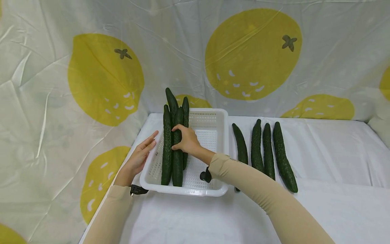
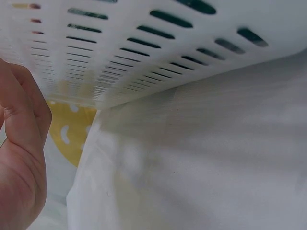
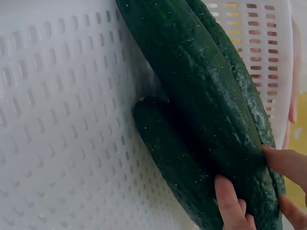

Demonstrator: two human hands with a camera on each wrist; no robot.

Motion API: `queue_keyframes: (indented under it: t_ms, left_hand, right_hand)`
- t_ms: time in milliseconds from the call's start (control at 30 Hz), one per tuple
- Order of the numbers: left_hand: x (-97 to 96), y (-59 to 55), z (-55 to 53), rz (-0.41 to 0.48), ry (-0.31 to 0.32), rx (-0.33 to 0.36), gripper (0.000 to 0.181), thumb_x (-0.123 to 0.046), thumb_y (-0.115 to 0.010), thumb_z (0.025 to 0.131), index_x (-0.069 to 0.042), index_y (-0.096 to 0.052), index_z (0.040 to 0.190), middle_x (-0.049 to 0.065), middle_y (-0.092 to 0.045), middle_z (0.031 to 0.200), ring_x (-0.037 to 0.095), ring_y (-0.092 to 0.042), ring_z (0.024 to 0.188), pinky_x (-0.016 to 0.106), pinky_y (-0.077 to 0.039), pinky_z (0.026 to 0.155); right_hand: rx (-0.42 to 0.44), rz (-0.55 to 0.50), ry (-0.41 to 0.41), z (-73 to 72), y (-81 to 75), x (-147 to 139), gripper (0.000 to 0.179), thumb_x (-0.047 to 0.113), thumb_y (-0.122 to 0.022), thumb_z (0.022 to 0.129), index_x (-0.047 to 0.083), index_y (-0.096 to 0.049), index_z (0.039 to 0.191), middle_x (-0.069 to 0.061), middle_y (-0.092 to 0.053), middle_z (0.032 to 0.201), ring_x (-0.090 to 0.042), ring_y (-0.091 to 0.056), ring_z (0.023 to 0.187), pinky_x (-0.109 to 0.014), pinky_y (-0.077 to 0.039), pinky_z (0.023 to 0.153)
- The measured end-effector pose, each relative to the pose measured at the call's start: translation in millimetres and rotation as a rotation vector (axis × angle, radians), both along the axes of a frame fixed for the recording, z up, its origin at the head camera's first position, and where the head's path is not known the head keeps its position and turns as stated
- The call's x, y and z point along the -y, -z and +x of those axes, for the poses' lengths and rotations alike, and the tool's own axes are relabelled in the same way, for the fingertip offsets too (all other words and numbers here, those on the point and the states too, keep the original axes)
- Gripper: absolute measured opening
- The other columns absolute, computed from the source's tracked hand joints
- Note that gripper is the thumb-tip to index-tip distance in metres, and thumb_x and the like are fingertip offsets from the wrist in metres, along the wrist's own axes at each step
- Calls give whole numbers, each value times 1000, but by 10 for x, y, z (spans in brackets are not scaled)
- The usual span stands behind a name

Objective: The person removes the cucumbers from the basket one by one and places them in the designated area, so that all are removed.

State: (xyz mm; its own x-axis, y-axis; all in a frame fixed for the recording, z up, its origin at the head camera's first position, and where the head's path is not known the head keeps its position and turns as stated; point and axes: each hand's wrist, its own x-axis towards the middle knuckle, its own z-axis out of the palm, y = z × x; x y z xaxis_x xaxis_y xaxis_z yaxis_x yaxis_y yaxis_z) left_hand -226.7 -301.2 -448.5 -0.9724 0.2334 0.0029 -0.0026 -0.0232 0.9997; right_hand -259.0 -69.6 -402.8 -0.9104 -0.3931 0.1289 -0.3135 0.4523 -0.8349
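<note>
A white plastic basket with slotted walls holds several dark green cucumbers along its left side, some with their far ends standing above the back rim. Over them, my right hand pinches one cucumber between thumb and fingers. The right wrist view shows this cucumber lying between two others, fingertips on its skin. My left hand is at the basket's left side, fingers extended along the rim. In the left wrist view, the left hand appears beside the slotted basket wall.
Several more cucumbers lie side by side on the white tablecloth right of the basket; my right forearm partly covers them. A lemon-print curtain hangs behind and to the left, close to the basket.
</note>
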Motion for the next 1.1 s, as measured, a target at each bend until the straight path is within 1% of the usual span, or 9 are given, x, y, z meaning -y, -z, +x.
queue_keyframes:
  t_ms: [100, 167, 233, 300, 367, 600, 767, 933, 1100]
  left_hand:
    - [0, -2, 3, 9, 3, 7, 55, -21, -41, 109, -12, -21, 160, 4, -15, 166, 9, -32, 135, 19, -40, 97]
    - [1, -3, 7, 3, 4, 3, 56, -22, -42, 109, -11, -21, 160, 4, -14, 166, 9, -32, 135, 19, -40, 97]
    - [1, -5, 11, -9, 1, -5, 56, -22, -42, 109, -11, -21, 160, 3, -14, 166, 10, -29, 138, 18, -38, 99]
    - [4, -6, 12, -20, -1, -13, 56, -23, -43, 109, -11, -21, 160, 3, -14, 166, 11, -24, 141, 17, -35, 100]
    - [6, -6, 14, -21, -3, -19, 56, -24, -43, 109, -10, -22, 160, 2, -13, 166, 11, -21, 143, 17, -33, 101]
    - [-3, -19, 23, 2, 4, -7, 56, -23, -42, 109, -12, -21, 160, 8, -16, 165, 6, -37, 131, 18, -42, 95]
    - [-6, -33, 15, 11, 5, 17, 55, -22, -41, 109, -15, -21, 160, 8, -20, 164, 6, -43, 125, 20, -45, 92]
    - [-1, -16, 1, 2, 8, 3, 56, -24, -43, 109, -15, -22, 160, 9, -21, 163, 8, -43, 126, 20, -45, 93]
    - [9, -3, 5, -28, -1, -9, 56, -23, -43, 109, -13, -22, 160, 2, -16, 165, 13, -23, 143, 24, -30, 108]
  right_hand:
    - [40, -37, -9, 1, -17, -13, 63, 0, -86, 75, 11, -58, 130, -23, -50, 136, -32, -67, 74, -34, -55, 60]
    - [69, -59, -12, 2, -28, -25, 63, -2, -86, 75, 11, -57, 130, -25, -56, 122, -28, -63, 55, -32, -54, 51]
    - [81, -68, -8, -2, -36, -39, 64, -3, -86, 74, 11, -57, 129, -22, -59, 101, -23, -58, 49, -30, -53, 49]
    - [90, -76, -8, -6, -39, -54, 65, -3, -86, 74, 11, -57, 130, -17, -54, 81, -19, -54, 47, -31, -53, 49]
    - [100, -87, -12, -10, -42, -72, 65, -4, -86, 74, 10, -57, 130, -12, -48, 71, -19, -51, 47, -35, -54, 51]
    - [164, -155, -23, -5, -52, -131, 67, -10, -83, 74, 11, -58, 132, -9, -45, 76, -20, -48, 54, -50, -56, 63]
    - [223, -192, -28, -32, -42, -155, 66, -13, -81, 74, 11, -61, 133, -10, -46, 82, -17, -46, 51, -53, -55, 68]
    - [254, -206, -28, -60, -46, -189, 67, -14, -81, 73, 12, -64, 132, -18, -51, 93, -16, -47, 47, -42, -55, 58]
    - [296, -225, -30, -74, -64, -211, 68, -16, -81, 72, 12, -65, 132, -20, -51, 96, -16, -44, 45, -28, -45, 47]
